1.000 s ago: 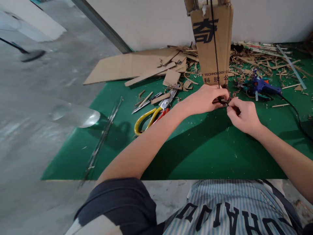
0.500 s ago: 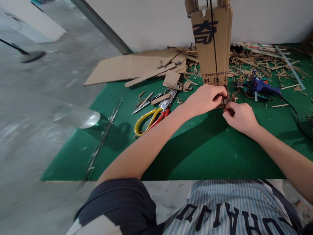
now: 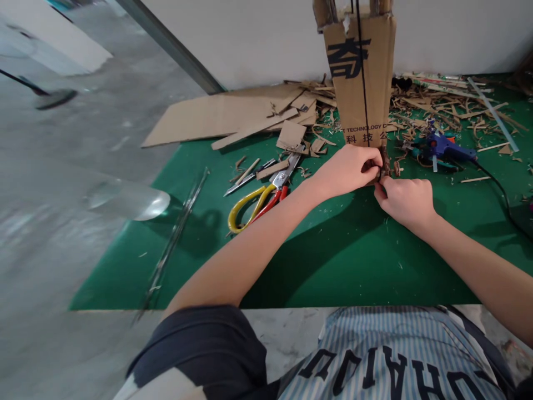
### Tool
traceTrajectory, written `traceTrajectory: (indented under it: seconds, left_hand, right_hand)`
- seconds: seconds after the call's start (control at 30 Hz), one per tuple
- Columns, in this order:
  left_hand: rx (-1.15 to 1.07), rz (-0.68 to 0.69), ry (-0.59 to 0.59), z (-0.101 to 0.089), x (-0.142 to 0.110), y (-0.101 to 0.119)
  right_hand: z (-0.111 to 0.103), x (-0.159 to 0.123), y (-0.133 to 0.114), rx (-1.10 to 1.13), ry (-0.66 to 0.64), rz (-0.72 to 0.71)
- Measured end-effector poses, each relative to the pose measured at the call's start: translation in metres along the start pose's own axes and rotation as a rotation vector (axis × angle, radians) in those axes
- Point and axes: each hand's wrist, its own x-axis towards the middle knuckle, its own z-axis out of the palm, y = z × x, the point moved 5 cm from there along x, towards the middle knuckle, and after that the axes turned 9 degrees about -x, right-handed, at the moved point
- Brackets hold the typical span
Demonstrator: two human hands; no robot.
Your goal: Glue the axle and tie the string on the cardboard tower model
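A tall cardboard piece (image 3: 353, 94) with dark printing stands upright on the green table. Down its front runs a taut black cord (image 3: 365, 105), which disappears among my fingers at the base. My left hand (image 3: 353, 166) is closed in a pinch around the cord's lower part, close against the cardboard. Just to the right and a little lower, my right hand (image 3: 406, 200) is also closed, its thumb and forefinger pressed together by the cord's end. What its fingertips hold is mostly hidden. A small brown piece (image 3: 385, 160) shows at the cardboard's foot beside both hands.
Scissors with yellow and red handles (image 3: 256, 205) lie left of my forearm, near a flat cardboard sheet (image 3: 208, 114). A blue glue gun (image 3: 449, 147) with its cable lies to the right. Cardboard scraps (image 3: 437, 103) cover the back. A clear bottle (image 3: 137, 201) is at the left.
My right hand has shifted slightly left, closer to my left hand, and its fingers have curled and turned. The left hand stays nearly in place at the cord.
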Motion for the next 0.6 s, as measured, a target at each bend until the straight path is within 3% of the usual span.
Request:
traceTrajectory:
  seconds: [0.3, 0.6]
  left_hand:
    - [0.079, -0.103, -0.115, 0.0054, 0.0014, 0.0050]
    - [0.215, -0.038, -0.173, 0.0082, 0.0033, 0.0040]
  right_hand:
    - [-0.0009, 0.0036, -0.0043, -0.044, 0.101, -0.105]
    - [-0.0033, 0.0087, -0.0022, -0.033, 0.174, -0.110]
